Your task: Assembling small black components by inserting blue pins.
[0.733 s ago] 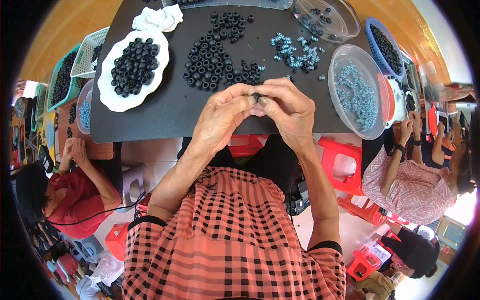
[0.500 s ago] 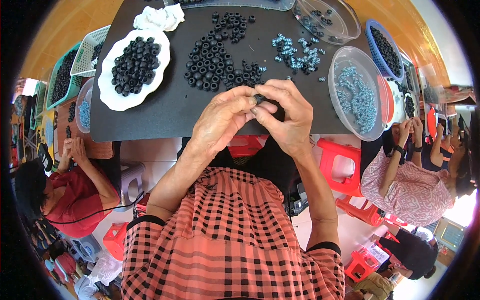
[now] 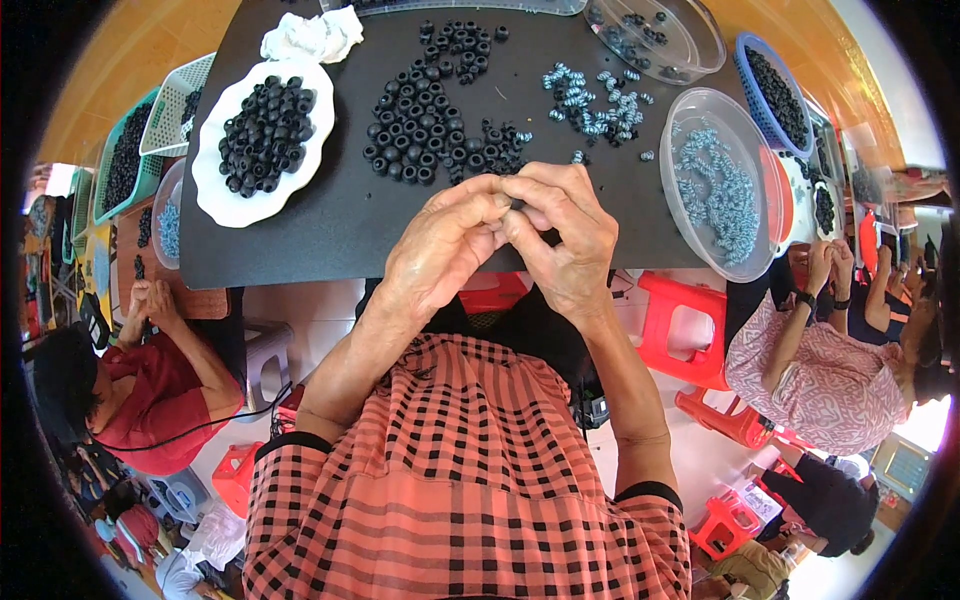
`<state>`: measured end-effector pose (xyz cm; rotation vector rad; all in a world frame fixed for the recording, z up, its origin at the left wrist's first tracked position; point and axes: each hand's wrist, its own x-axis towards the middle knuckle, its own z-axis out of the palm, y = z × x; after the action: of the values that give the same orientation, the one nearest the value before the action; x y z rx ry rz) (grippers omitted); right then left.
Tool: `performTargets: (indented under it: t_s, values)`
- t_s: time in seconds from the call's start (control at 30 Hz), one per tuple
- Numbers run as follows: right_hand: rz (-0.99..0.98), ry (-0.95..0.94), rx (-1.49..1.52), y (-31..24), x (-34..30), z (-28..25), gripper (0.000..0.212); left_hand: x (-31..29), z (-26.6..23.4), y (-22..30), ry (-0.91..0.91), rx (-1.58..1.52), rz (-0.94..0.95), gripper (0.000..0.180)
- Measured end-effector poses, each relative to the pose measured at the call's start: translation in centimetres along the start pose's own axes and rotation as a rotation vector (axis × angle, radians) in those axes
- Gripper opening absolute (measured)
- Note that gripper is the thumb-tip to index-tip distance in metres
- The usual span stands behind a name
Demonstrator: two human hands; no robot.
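Note:
At the table's near edge my left hand [image 3: 440,238] and my right hand [image 3: 562,240] meet, both closed in a pinch. A small black bead [image 3: 516,204] shows as a dark spot between the fingertips, mostly hidden by them. Just beyond lies a loose heap of black beads [image 3: 408,130], round with wide holes. To its right are scattered small blue-and-black striped pieces [image 3: 592,105]. A white scalloped plate [image 3: 212,190] at the left carries more black beads. On the right, a clear round tub [image 3: 668,185] contains more striped blue pieces.
The dark table [image 3: 300,245] also has crumpled white tissue [image 3: 315,36] and a clear round container [image 3: 715,50] at the far right. A blue basket [image 3: 742,75] stands beyond the right edge. People sit on both sides; a red stool [image 3: 655,330] is at my right.
My fingers have closed further over the black bead, which showed more plainly before. My right hand has shifted slightly left, its fingertips nearer the left hand's. The heaps look unchanged.

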<state>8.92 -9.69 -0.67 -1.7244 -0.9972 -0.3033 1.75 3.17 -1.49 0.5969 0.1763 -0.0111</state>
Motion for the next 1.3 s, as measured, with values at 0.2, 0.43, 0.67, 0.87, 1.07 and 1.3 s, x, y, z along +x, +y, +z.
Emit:
performTargets:
  t_s: [0.2,0.43,0.67,0.87,1.07,1.3]
  values:
    - [0.230,0.012,0.142,-0.3,0.1,-0.3,0.035,0.6,0.6,0.2,0.035,0.061,-0.032,0.020]
    - [0.135,-0.014,0.069,-0.7,0.2,-1.1,0.030,-0.6,1.1,0.2,0.077,0.408,0.201,0.025]
    - [0.061,0.028,-0.320,2.1,7.5,-6.0,0.019,-0.6,0.4,-0.4,0.109,0.728,0.361,0.021]
    - [0.178,0.083,-0.559,11.8,15.7,-11.0,0.024,-0.5,1.1,-0.3,0.086,0.867,0.335,0.016]
    - [0.268,-0.130,-0.698,11.2,16.2,-9.3,0.025,-0.7,1.2,0.2,0.055,0.854,0.264,0.015]
    - [0.044,-0.208,-0.348,8.2,15.6,-2.9,0.016,-0.7,1.1,0.4,0.051,0.844,0.229,0.013]
